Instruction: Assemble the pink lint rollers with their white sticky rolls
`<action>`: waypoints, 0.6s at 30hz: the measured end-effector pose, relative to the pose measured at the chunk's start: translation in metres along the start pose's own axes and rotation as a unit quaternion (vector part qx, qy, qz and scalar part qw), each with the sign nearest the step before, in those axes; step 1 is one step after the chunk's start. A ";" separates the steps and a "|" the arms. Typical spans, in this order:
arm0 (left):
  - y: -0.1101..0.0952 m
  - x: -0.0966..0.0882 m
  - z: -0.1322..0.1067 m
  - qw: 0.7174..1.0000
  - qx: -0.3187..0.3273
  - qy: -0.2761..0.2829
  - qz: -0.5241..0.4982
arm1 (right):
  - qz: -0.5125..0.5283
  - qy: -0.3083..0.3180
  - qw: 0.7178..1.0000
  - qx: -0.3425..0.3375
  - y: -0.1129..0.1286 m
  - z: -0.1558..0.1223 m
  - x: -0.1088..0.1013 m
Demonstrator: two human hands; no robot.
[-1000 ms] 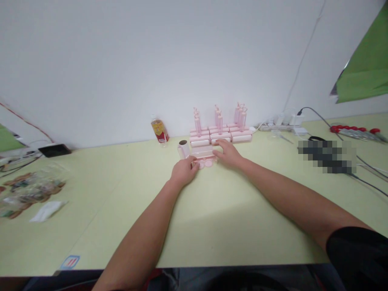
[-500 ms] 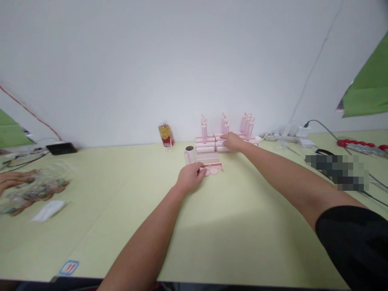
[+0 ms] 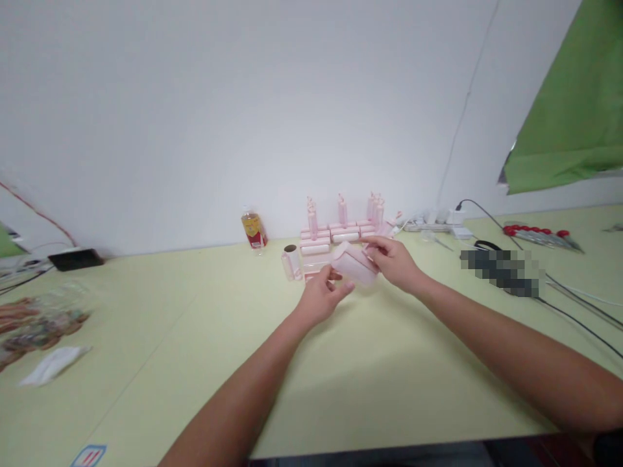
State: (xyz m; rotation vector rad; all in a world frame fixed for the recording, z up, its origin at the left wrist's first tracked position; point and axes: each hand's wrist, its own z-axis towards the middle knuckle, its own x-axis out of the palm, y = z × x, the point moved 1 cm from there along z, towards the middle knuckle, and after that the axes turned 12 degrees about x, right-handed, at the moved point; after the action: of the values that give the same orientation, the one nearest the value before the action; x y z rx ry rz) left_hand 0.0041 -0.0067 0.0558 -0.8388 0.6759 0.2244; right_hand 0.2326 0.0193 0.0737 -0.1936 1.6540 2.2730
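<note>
Both my hands hold a pale pink lint roller [image 3: 354, 264] above the yellow-green table [image 3: 195, 337]. My right hand [image 3: 393, 261] grips its right end, fingers curled round it. My left hand [image 3: 322, 298] pinches its left end from below. Behind them, against the wall, stands a stack of pink lint rollers [image 3: 341, 227], several with handles upright. A single upright roll with a dark core [image 3: 291, 263] stands just left of the stack.
A small bottle with amber liquid [image 3: 253, 228] stands by the wall. Clear bags with brown pieces [image 3: 41, 318] and a white packet [image 3: 51, 364] lie at left. A power strip [image 3: 433, 224], cables [image 3: 579, 305] and red-handled tools [image 3: 540, 235] lie at right. A green cloth [image 3: 569, 117] hangs upper right.
My right hand reached to the stack by the wall, then drew back with a pink roller. My left hand left the parts on the table and rose to the roller's other end.
</note>
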 end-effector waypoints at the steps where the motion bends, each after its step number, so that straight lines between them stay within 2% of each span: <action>1: -0.007 0.013 0.002 0.998 -0.001 -0.013 -0.060 | 0.041 0.002 0.999 0.024 -0.004 -0.015 -0.004; 3: -0.016 0.037 0.006 0.989 -0.015 -0.042 -0.143 | 0.114 -0.004 0.991 0.070 -0.013 -0.037 -0.013; 5: -0.021 0.059 0.012 0.979 -0.016 -0.048 -0.199 | 0.173 -0.013 0.979 0.104 -0.020 -0.047 -0.023; 9: -0.028 0.088 0.038 0.966 -0.003 -0.025 -0.256 | 0.248 -0.031 0.959 0.136 -0.033 -0.044 -0.044; 13: -0.026 0.094 0.084 0.987 0.037 0.039 -0.150 | 0.286 -0.114 0.943 0.128 -0.042 -0.031 -0.074; 16: -0.010 0.084 0.126 0.995 0.038 0.054 -0.080 | 0.299 -0.204 0.926 0.106 -0.049 -0.021 -0.101; 18: 0.006 0.078 0.151 0.998 0.017 0.064 -0.008 | 0.301 -0.236 0.918 0.099 -0.054 -0.016 -0.115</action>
State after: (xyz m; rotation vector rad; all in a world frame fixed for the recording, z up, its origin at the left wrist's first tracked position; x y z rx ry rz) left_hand 0.1319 0.1046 0.0749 -0.8304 0.7909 0.1448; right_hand 0.3573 -0.0015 0.0540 0.9623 1.8051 2.2457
